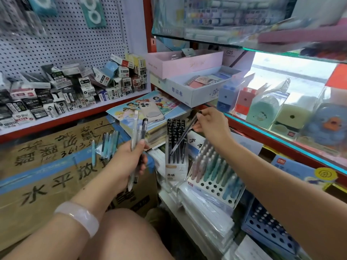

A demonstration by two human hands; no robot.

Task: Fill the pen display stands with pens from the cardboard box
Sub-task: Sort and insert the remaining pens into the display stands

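Left hand (131, 156) grips a bundle of translucent and black pens (138, 139) above the brown cardboard box (47, 166). Right hand (210, 124) pinches one dark slim pen (183, 136), tip lowered into the clear stand of black pens (175, 147), just right of the box. White perforated stand of pastel pens (214, 171) sits beside it.

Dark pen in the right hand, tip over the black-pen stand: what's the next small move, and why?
Probably lower the dark pen tip-first into a free slot of the black-pen stand. The right hand pinches it at the top end, slanted, with its tip already over the rows of black pens. The left hand grips more pens waiting their turn, so seating this one comes first.
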